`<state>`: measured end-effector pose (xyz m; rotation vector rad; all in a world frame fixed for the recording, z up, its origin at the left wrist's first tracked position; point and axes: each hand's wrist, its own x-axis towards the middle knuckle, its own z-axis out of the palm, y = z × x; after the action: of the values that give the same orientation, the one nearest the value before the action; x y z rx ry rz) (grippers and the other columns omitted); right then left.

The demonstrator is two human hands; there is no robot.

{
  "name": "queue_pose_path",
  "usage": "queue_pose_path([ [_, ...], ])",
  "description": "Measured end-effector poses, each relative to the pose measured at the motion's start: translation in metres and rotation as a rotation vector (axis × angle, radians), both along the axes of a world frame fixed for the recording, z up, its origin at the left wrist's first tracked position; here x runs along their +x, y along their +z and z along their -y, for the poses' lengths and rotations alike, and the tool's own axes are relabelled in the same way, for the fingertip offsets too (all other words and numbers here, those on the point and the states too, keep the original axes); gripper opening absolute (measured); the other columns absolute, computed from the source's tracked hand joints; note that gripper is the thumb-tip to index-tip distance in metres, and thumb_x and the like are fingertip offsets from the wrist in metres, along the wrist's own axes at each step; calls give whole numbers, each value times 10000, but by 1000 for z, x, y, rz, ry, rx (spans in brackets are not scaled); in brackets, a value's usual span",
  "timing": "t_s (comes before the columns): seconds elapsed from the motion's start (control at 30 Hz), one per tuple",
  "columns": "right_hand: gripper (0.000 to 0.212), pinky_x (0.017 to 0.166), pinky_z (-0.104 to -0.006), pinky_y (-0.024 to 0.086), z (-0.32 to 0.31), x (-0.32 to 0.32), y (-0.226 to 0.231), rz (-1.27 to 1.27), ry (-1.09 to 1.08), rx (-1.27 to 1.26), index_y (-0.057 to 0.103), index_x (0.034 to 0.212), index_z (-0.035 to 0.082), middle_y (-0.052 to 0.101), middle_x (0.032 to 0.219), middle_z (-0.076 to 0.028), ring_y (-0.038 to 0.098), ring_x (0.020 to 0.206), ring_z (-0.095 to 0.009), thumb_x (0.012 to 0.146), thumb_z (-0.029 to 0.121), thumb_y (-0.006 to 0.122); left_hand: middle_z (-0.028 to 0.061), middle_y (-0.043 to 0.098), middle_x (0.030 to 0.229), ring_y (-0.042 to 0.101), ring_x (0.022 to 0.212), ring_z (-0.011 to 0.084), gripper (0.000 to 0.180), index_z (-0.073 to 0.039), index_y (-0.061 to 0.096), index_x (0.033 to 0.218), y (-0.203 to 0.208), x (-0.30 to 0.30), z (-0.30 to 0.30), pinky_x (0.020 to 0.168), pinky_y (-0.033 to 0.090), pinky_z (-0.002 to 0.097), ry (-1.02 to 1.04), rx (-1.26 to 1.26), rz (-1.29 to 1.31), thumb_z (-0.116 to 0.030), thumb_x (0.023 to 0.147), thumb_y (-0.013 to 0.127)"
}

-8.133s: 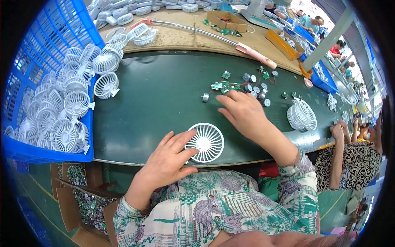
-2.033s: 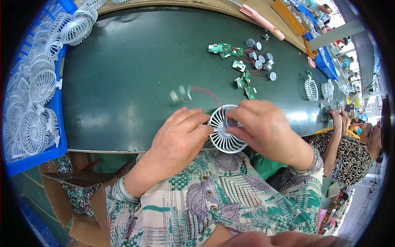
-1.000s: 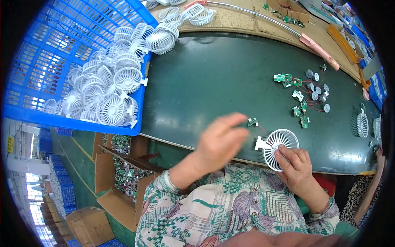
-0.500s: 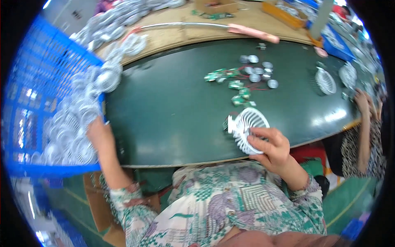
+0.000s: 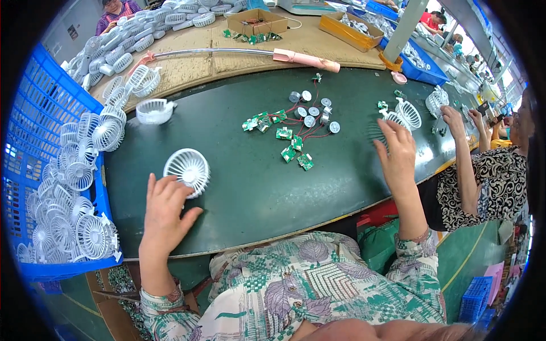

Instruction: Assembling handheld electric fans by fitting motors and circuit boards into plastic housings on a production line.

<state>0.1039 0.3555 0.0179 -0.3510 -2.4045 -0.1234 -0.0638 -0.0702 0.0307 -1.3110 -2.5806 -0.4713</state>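
A round white slotted fan cage (image 5: 187,172) sits on the dark green table. My left hand (image 5: 166,213) is at its lower left edge, thumb spread wide; whether the fingertips touch the cage is hard to tell. My right hand (image 5: 398,153) is raised over the right side of the table, fingers apart and holding nothing. Just beyond its fingertips are white fan cages (image 5: 408,115) with a small green circuit board (image 5: 382,105) beside them. Another white cage (image 5: 153,112) lies farther back on the left.
A blue basket (image 5: 98,170) heaped with white cages stands at the left. Circuit boards wired to round motors (image 5: 310,121) lie mid-table. Behind them are a metal rod with a pink sleeve (image 5: 307,59) and an orange tray (image 5: 350,33). A co-worker's hands (image 5: 453,122) work at the right.
My left hand has moved from the basket to the table, where two more cages now sit on the left. My right hand has let go of its fan cage and moved right. The view has shifted.
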Motion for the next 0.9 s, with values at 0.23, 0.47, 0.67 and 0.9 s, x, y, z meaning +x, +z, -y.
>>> queue_pose_path([
  [0.23, 256, 834, -434, 516, 3, -95, 18, 255, 230, -225, 684, 1111, 63, 682, 995, -131, 649, 954, -324, 877, 167, 660, 98, 630, 1058, 566, 1152, 331, 207, -53, 641, 895, -13, 22, -12, 1068, 381, 568, -75, 204, -27, -34, 716, 743],
  [0.47, 332, 765, -389, 527, -20, -178, -6, 231, 178, -593, 687, 1107, 29, 713, 864, -132, 688, 834, -283, 817, 189, 691, 187, 542, 1368, 423, 1368, 414, 305, -63, 692, 971, -22, 53, -20, 1086, 359, 568, 9, 361, 120, -52, 682, 788],
  [0.67, 294, 707, -217, 475, -3, -154, 6, -114, 389, -931, 664, 1123, -1, 654, 854, -13, 599, 771, -72, 829, -9, 676, 240, 510, 1397, 487, 1305, 432, 489, -33, 634, 1139, -31, 52, 1, 1059, 409, 514, 210, 396, 306, -54, 681, 803],
  [0.9, 283, 790, -260, 509, 34, -69, 29, -264, 327, -607, 660, 1147, 37, 687, 935, -63, 654, 852, -123, 866, 3, 676, 206, 602, 1257, 550, 1243, 409, 359, -49, 662, 1098, -34, 55, -14, 1064, 415, 545, -54, 320, 273, -23, 744, 712],
])
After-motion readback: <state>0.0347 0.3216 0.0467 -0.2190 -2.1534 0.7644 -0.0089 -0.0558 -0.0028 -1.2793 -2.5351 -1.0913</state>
